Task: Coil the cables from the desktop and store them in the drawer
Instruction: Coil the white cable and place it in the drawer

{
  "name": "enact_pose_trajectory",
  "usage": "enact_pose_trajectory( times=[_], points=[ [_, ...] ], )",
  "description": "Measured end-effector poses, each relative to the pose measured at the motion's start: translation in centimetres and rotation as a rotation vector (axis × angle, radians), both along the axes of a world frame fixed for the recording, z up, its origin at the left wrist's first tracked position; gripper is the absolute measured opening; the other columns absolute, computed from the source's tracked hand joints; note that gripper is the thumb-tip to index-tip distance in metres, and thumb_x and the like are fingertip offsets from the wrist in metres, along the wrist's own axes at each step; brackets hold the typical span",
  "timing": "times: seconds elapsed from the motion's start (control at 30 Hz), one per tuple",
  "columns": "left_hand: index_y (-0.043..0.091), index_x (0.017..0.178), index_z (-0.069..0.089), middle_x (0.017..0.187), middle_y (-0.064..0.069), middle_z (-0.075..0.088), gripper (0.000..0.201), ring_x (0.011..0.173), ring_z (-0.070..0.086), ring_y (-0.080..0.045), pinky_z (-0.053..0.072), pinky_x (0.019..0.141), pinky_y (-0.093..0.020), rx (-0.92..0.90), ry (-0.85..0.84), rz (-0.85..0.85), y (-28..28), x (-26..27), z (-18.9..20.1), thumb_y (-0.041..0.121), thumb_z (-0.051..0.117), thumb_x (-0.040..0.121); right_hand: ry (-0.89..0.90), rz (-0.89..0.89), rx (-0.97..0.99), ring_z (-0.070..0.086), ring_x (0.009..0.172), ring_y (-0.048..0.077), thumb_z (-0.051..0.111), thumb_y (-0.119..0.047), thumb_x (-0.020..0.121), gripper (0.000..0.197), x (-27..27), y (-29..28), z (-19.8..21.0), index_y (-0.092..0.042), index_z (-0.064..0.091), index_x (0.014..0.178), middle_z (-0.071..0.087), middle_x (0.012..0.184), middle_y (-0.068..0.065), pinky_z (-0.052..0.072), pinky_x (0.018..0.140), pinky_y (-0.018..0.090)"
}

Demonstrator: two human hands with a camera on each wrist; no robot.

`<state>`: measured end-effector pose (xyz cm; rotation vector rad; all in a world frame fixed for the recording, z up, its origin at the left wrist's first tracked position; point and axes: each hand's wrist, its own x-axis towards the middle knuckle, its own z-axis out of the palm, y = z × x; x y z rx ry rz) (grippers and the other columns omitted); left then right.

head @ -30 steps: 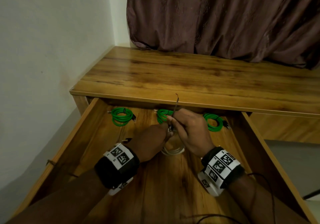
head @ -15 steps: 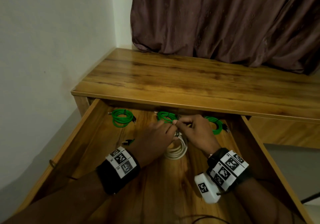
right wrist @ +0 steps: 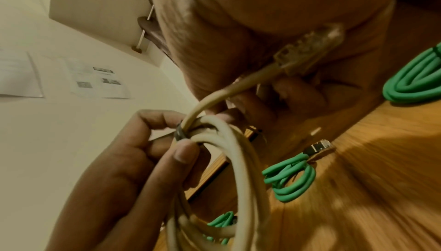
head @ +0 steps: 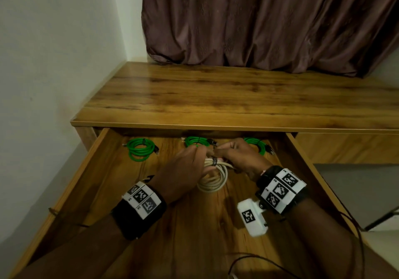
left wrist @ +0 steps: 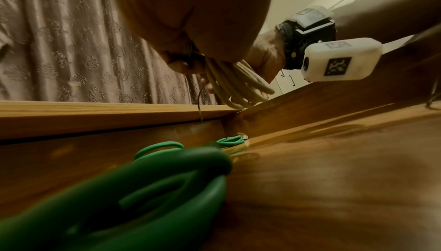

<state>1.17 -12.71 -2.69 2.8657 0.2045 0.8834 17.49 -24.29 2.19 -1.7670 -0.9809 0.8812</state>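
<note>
The black tie (head: 214,161), upright earlier, was wrapped round the coiled beige cable (head: 212,178); both hands, left hand (head: 183,166) and right hand (head: 241,156), pinched it above the drawer (head: 103,171).

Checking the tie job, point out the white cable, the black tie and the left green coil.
white cable (head: 216,181): head view, lower loops.
black tie (head: 214,161): head view, band around the coil.
left green coil (head: 140,149): head view, its loops.
</note>
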Motion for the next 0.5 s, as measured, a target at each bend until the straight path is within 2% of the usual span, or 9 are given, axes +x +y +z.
enact_pose_trajectory(
  times=[0.1, 0.17, 0.23, 0.4, 0.43, 0.5],
  points=[
    [0.02, 0.12, 0.056, 0.106, -0.004, 0.066, 0.03, 0.092, 0.061, -0.021, 0.048, 0.073, -0.034, 0.147, -0.017, -0.056, -0.02, -0.12, 0.02, 0.042, 0.045, 0.103, 0.056, -0.001, 0.012, 0.044, 0.04, 0.007, 0.068, -0.014, 0.098, 0.02, 0.0, 0.0, -0.22, 0.003, 0.069, 0.088, 0.054, 0.055, 0.004, 0.032, 0.04, 0.019],
    [0.018, 0.118, 0.057, 0.104, -0.003, 0.066, 0.03, 0.092, 0.059, -0.021, 0.049, 0.073, -0.036, 0.244, -0.017, -0.067, 0.2, -0.08, -0.02, 0.039, 0.044, 0.103, 0.093, -0.006, 0.035, 0.05, 0.044, 0.009, 0.068, -0.009, 0.097, 0.016, -0.12, 0.11, -0.31, 0.006, 0.069, 0.091, 0.057, 0.06, 0.008, 0.039, 0.043, 0.018],
    [0.019, 0.12, 0.055, 0.105, -0.002, 0.066, 0.029, 0.093, 0.058, -0.02, 0.048, 0.073, -0.035, 0.275, -0.034, -0.062, 0.36, -0.07, -0.08, 0.039, 0.043, 0.102, 0.081, -0.002, 0.006, 0.051, 0.046, 0.01, 0.07, -0.011, 0.096, 0.018, -0.12, 0.23, -0.42, 0.005, 0.069, 0.088, 0.058, 0.061, 0.009, 0.04, 0.044, 0.018],
    [0.021, 0.124, 0.053, 0.106, 0.0, 0.067, 0.031, 0.094, 0.059, -0.019, 0.05, 0.073, -0.033, 0.291, 0.012, -0.063, 0.26, -0.05, -0.13, 0.04, 0.041, 0.102, 0.046, 0.025, -0.017, 0.051, 0.041, 0.005, 0.068, -0.012, 0.098, 0.024, 0.19, -0.12, -0.57, 0.004, 0.069, 0.08, 0.061, 0.063, 0.009, 0.039, 0.042, 0.016],
    [0.021, 0.125, 0.052, 0.106, 0.0, 0.067, 0.032, 0.095, 0.059, -0.019, 0.05, 0.073, -0.033, 0.277, 0.019, -0.055, 0.39, -0.03, -0.17, 0.04, 0.041, 0.102, -0.016, 0.019, -0.012, 0.051, 0.041, 0.004, 0.07, -0.015, 0.098, 0.027, 0.27, -0.18, -0.65, -0.001, 0.07, 0.075, 0.062, 0.06, 0.005, 0.039, 0.043, 0.017],
    [0.023, 0.129, 0.053, 0.108, 0.0, 0.066, 0.034, 0.097, 0.058, -0.019, 0.049, 0.075, -0.034, 0.236, 0.031, -0.036, 0.73, -0.05, -0.2, 0.04, 0.04, 0.103, -0.25, -0.011, -0.014, 0.046, 0.04, 0.003, 0.072, -0.027, 0.096, 0.041, 0.44, -0.08, -1.03, -0.016, 0.066, 0.058, 0.056, 0.049, -0.007, 0.036, 0.045, 0.021]
  ],
)
